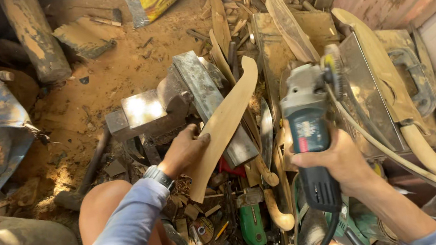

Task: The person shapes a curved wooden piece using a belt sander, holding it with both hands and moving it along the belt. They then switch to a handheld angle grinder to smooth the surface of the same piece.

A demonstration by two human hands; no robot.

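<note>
- The single head camera is looking steeply down from the person's head, close over both hands.
- It is facing the sawdust floor (114, 91) toward 12 o'clock, with the person's knee (107, 205) showing at 7 o'clock.

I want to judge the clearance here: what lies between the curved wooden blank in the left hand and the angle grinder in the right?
In the head view, a thin curved metal blade stands between the curved wooden blank and the angle grinder.
</note>
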